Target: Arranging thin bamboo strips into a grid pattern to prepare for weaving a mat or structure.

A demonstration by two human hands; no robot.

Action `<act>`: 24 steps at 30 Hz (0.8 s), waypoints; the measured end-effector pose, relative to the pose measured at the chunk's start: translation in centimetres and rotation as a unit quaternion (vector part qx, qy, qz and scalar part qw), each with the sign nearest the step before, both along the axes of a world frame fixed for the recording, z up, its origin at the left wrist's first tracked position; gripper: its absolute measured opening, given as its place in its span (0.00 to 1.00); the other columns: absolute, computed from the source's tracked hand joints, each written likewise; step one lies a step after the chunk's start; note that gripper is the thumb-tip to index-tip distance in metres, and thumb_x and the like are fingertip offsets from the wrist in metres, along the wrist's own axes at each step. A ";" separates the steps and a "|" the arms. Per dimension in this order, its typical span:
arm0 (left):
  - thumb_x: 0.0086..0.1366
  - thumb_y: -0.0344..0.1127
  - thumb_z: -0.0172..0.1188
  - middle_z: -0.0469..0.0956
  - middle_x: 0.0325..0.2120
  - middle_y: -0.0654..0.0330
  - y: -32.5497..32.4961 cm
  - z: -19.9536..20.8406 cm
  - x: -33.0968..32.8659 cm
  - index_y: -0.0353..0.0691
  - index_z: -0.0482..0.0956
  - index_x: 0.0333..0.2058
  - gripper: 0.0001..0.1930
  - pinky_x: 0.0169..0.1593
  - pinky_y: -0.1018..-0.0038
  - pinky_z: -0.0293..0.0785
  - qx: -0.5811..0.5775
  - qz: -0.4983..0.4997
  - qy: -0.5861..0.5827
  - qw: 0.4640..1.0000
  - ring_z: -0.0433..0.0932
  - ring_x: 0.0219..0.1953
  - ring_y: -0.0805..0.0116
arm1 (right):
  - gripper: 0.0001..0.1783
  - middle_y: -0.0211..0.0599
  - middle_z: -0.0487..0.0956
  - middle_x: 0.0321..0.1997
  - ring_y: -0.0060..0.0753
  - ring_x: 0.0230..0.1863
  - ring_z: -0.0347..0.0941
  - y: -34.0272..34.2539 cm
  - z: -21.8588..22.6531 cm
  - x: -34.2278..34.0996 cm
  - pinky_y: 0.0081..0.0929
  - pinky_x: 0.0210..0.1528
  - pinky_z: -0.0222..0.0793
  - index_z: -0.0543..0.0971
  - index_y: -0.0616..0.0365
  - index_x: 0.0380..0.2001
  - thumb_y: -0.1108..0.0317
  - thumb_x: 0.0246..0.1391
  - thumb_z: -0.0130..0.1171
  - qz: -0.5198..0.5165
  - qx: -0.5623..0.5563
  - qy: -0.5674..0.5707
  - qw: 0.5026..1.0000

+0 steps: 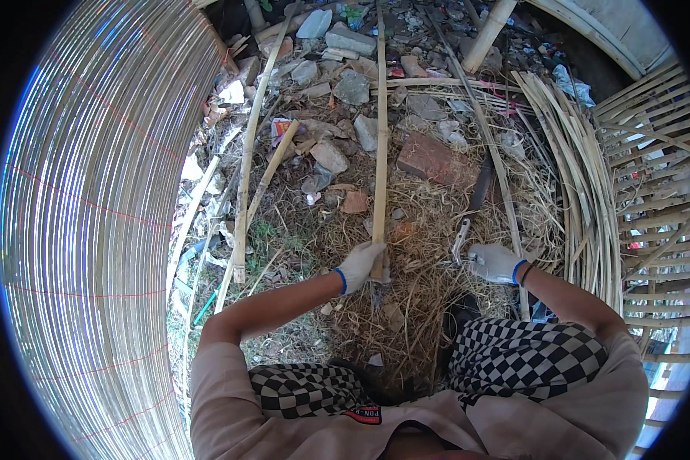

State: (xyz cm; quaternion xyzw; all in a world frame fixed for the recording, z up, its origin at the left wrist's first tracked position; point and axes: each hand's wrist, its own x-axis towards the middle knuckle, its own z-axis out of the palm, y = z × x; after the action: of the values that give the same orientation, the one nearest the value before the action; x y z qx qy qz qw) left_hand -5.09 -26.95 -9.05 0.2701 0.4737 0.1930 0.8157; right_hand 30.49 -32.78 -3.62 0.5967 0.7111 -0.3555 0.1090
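My left hand, in a white glove with a blue cuff, is closed around the near end of a long pale bamboo strip. The strip runs straight away from me over the ground. To the right, my right hand, gloved the same way, has its fingers curled in; whatever they may hold is hidden. Just left of its fingertips lies the light-coloured handle of a long tool with a dark blade. Another long strip passes beside the blade and under my right wrist.
A slatted bamboo screen stands at the left, a bamboo lattice at the right. Bundled split strips lie beside the lattice. Broken bricks, stones and dry shavings cover the ground. More strips lie at the left.
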 end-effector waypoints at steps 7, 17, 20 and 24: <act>0.74 0.65 0.45 0.62 0.16 0.68 0.9 1.1 -0.9 0.45 0.70 0.34 0.27 0.18 0.71 0.65 -0.017 0.112 -0.009 0.994 0.63 0.14 0.73 | 0.22 0.55 0.83 0.44 0.58 0.48 0.80 0.2 -0.5 0.0 0.45 0.51 0.75 0.76 0.57 0.52 0.54 0.61 0.59 -0.021 -0.005 0.004 1.000; 0.74 0.67 0.41 0.62 0.15 0.67 -6.8 0.5 0.0 0.42 0.69 0.30 0.31 0.15 0.73 0.61 -0.032 0.148 0.039 0.988 0.62 0.12 0.74 | 0.21 0.53 0.83 0.38 0.58 0.44 0.80 -0.3 0.0 -0.3 0.46 0.47 0.75 0.76 0.57 0.52 0.56 0.61 0.60 -0.032 0.002 0.016 0.999; 0.74 0.67 0.41 0.61 0.14 0.68 -6.9 0.8 -0.4 0.42 0.68 0.30 0.31 0.16 0.73 0.61 -0.024 0.145 0.035 0.989 0.61 0.12 0.75 | 0.21 0.53 0.83 0.38 0.58 0.44 0.80 -0.4 0.2 -0.5 0.47 0.48 0.75 0.76 0.58 0.52 0.56 0.61 0.60 -0.045 -0.011 0.008 0.999; 0.74 0.67 0.41 0.61 0.15 0.68 -6.4 1.2 -1.0 0.42 0.68 0.30 0.31 0.16 0.74 0.61 -0.015 0.137 0.017 0.990 0.61 0.13 0.75 | 0.21 0.54 0.83 0.39 0.58 0.45 0.80 -0.7 0.0 -0.3 0.47 0.49 0.75 0.76 0.59 0.51 0.56 0.62 0.59 -0.043 0.001 0.003 0.999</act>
State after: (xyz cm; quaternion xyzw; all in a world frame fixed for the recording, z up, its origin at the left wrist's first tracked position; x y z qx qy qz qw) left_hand -6.09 -33.39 -7.86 0.1942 0.5227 0.2911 0.7774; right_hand 30.22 -33.51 -3.63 0.6260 0.6852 -0.3609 0.0914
